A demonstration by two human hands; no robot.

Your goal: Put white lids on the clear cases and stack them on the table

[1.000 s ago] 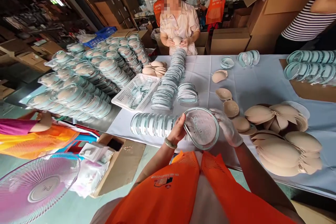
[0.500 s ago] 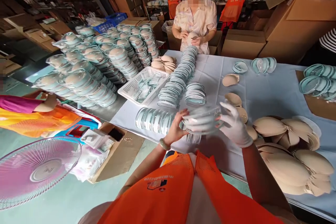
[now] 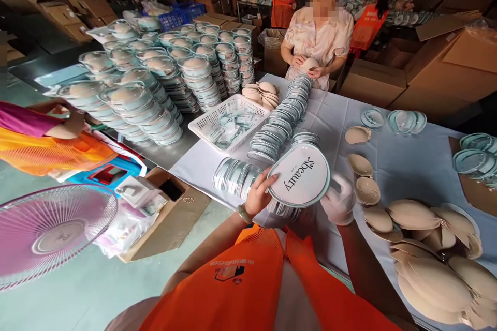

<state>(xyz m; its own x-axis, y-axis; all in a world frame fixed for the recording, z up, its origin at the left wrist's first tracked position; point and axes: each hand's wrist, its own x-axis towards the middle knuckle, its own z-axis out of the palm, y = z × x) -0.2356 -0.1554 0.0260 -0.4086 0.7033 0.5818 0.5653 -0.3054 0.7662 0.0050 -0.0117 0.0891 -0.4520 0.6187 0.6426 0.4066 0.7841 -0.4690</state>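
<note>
Both my hands hold an oval pack above the table's near edge, its white "beauty"-lettered face tilted up toward me inside a mint rim. My bare left hand, with a bracelet at the wrist, grips its left side, fingers over the edge. My right hand, in a white glove, closes on the right edge. Whether more packs lie behind this face is hidden. A row of clear-lidded oval packs stands on edge beside my left hand. Beyond lies a long line of empty-looking mint-rimmed shells.
A white basket holds small packets. Tall stacks of filled packs stand at left. Beige bra cups pile up at right. Across the table, a person handles a beige cup. A pink fan stands at lower left.
The held packs, seen edge-on and blurred before, have turned so a lettered oval face shows. My right hand has moved from spread fingers to a closer grip. The view has shifted slightly left.
</note>
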